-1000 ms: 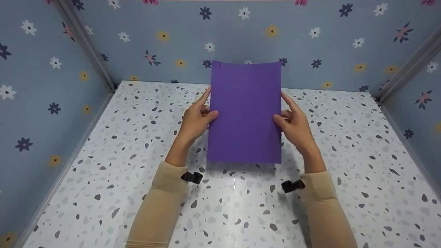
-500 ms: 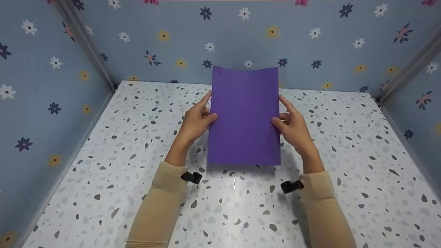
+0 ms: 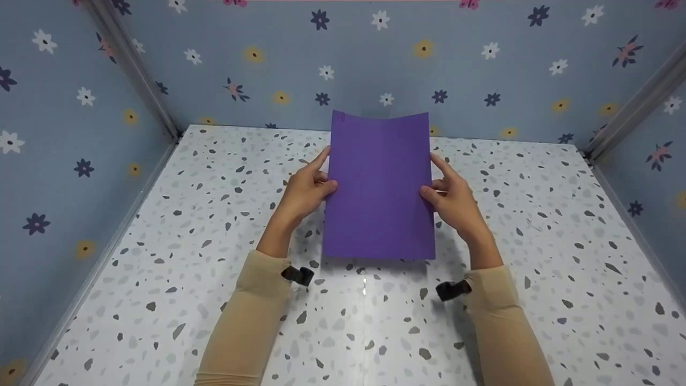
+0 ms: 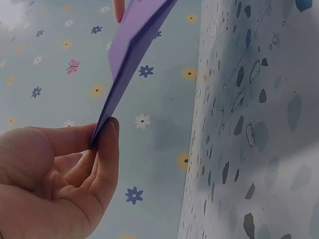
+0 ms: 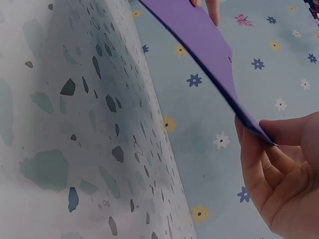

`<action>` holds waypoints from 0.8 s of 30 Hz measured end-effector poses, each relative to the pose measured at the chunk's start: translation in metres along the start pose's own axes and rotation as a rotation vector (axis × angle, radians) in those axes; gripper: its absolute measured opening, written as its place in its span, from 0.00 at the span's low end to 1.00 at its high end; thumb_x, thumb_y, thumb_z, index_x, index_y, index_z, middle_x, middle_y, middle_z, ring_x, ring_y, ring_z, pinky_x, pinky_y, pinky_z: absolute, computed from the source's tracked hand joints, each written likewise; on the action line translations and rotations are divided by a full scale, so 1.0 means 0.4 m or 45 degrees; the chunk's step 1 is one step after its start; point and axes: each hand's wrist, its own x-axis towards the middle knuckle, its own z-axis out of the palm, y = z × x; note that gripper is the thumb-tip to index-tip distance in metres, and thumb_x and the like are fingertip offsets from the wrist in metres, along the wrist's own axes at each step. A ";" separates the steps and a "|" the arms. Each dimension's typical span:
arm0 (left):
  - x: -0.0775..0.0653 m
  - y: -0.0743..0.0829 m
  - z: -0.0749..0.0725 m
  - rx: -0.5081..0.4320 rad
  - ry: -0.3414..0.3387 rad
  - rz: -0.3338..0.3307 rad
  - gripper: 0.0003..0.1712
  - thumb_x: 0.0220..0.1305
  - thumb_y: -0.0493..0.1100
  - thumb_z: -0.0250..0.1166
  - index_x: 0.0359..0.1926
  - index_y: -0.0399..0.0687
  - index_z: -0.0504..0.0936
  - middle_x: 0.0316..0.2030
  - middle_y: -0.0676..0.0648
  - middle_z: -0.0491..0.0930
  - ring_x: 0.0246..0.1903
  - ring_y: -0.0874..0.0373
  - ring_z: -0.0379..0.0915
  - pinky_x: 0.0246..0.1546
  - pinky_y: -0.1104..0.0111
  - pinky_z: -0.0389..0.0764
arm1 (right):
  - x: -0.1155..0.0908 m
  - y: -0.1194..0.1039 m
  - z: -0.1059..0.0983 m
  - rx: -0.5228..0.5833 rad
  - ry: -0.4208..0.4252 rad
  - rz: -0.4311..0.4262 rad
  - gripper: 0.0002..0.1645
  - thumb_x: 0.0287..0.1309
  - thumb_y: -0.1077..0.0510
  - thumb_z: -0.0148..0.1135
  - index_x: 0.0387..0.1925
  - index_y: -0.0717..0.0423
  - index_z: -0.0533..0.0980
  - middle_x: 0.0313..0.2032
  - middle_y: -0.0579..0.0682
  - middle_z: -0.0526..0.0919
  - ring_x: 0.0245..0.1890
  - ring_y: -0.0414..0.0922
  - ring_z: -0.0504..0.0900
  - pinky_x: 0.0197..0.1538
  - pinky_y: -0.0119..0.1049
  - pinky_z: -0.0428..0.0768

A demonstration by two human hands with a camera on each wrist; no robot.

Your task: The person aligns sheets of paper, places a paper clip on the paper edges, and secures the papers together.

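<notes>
A purple sheet of paper [image 3: 379, 193] is held up off the table between two hands, bowed a little along its top edge. The left hand [image 3: 305, 194] pinches its left edge, thumb on the near face and fingers behind. On the opposite edge, the right hand [image 3: 455, 199] pinches it the same way. A small paper clip [image 3: 343, 116] sits at the sheet's top left corner. From the left wrist view, the paper [image 4: 132, 45] is seen nearly edge-on in the left hand [image 4: 75, 174]; the right wrist view shows the right hand [image 5: 281, 169] gripping the other edge.
Under the paper lies a white speckled table [image 3: 364, 332]. A blue flowered wall [image 3: 375, 43] rises behind it, with side panels at left and right. Each beige sleeve [image 3: 246, 316] carries a black wrist mount [image 3: 298, 276].
The paper's top edge has tilted down toward the person and its bow has deepened. The right hand has shifted slightly left and down; the left hand has dipped a little. Both keep their pinch.
</notes>
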 end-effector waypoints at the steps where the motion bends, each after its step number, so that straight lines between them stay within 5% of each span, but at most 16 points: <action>1: 0.001 -0.001 0.000 0.006 -0.003 -0.001 0.45 0.76 0.33 0.63 0.85 0.62 0.55 0.43 0.41 0.87 0.34 0.57 0.76 0.39 0.67 0.76 | 0.001 0.003 0.000 0.002 -0.004 0.002 0.45 0.76 0.65 0.60 0.85 0.37 0.56 0.52 0.62 0.88 0.47 0.49 0.91 0.44 0.37 0.89; 24: 0.002 -0.023 -0.002 0.020 -0.067 -0.066 0.45 0.75 0.33 0.63 0.85 0.58 0.56 0.46 0.39 0.86 0.37 0.57 0.81 0.43 0.67 0.81 | 0.002 0.020 0.007 -0.045 -0.087 0.093 0.44 0.78 0.64 0.57 0.86 0.42 0.52 0.56 0.64 0.86 0.45 0.48 0.90 0.42 0.35 0.88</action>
